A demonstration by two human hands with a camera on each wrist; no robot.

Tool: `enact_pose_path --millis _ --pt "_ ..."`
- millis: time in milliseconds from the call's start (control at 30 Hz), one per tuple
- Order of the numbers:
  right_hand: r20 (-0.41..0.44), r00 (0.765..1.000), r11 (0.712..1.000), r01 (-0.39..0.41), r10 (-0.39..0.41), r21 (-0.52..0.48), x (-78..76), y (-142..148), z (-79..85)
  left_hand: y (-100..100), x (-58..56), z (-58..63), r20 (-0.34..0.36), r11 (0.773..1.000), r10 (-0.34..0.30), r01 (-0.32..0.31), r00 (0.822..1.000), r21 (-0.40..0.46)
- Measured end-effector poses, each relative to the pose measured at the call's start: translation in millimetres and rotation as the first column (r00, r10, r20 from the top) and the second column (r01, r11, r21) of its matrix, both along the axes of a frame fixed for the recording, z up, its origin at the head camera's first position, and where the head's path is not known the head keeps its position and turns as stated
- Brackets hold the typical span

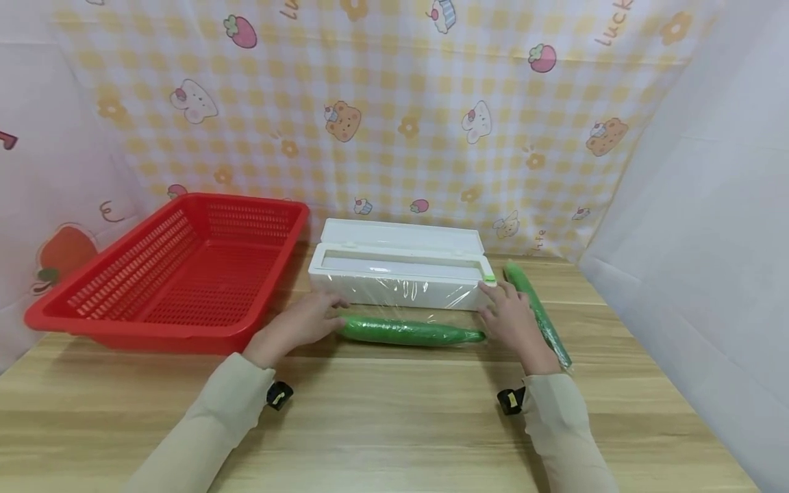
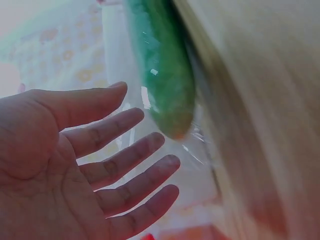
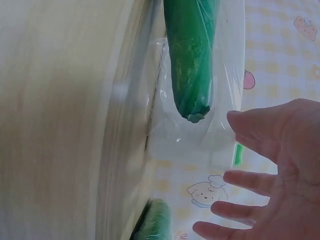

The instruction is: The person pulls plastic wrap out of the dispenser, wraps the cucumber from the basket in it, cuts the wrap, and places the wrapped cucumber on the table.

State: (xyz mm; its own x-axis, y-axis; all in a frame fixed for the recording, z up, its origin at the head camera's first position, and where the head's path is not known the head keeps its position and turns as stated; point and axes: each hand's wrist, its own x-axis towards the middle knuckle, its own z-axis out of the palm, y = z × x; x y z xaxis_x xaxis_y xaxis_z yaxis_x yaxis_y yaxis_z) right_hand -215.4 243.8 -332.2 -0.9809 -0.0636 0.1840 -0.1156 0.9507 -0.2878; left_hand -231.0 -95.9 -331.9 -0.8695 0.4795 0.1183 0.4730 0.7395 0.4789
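A cucumber [image 1: 409,333] lies crosswise on the table under clear plastic film [image 1: 394,291]. The film stretches forward from a white cling film dispenser [image 1: 450,294], whose lid stands raised at the back. My left hand [image 1: 310,319] is at the cucumber's left end; its fingers are spread beside the rounded tip in the left wrist view. At the other end, my right hand [image 1: 510,316] has its fingers extended near the dispenser's right front corner and the film's edge. Between the right thumb [image 3: 250,127] and fingers there is a gap with nothing gripped.
A red plastic basket [image 1: 259,322] stands at the left. To the right of my right hand lies a second cucumber [image 1: 536,308], wrapped in film. A patterned curtain [image 1: 401,137] hangs behind the wooden table [image 1: 394,424]. A green piece [image 1: 490,278] sits on the dispenser's right end.
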Motion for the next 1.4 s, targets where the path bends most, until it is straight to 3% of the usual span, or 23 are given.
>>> enact_pose_path --millis 200,400,600,700,967,1067,1200,1400 --pt "0.029 0.999 0.999 0.016 -0.017 0.039 -0.1 -2.1 1.1 26.9 2.0 20.5 -0.055 1.000 -0.008 0.007 0.998 -0.028" --pt "0.017 1.000 0.996 0.018 -0.020 0.082 -0.1 -0.9 1.7 76.1 -9.7 44.0 -0.093 0.988 -0.072 0.058 0.993 -0.140" --pt "0.018 1.000 0.995 0.020 -0.022 0.096 0.8 -0.4 0.8 132.7 -28.4 45.9 -0.115 0.952 -0.228 0.196 0.967 -0.236" --pt "0.019 1.000 0.995 0.018 -0.020 0.100 1.6 -0.1 0.2 160.4 -32.9 42.4 -0.119 0.928 -0.262 0.217 0.958 -0.301" --pt "-0.004 1.000 0.993 0.003 -0.003 0.122 3.6 0.9 -0.4 210.3 -35.6 29.8 -0.130 0.890 -0.214 0.138 0.968 -0.434" --pt "-0.012 1.000 0.991 0.008 -0.007 0.130 4.0 1.3 -0.2 218.8 -35.1 26.7 -0.177 0.880 -0.177 0.075 0.968 -0.470" --pt "-0.012 1.000 0.990 0.014 -0.013 0.140 5.2 1.0 0.8 226.0 -34.9 22.8 -0.232 0.846 -0.155 0.008 0.960 -0.533" --pt "-0.013 1.000 0.988 0.014 -0.012 0.156 5.5 2.9 0.8 230.7 -37.2 19.0 -0.258 0.811 -0.151 -0.030 0.954 -0.585"
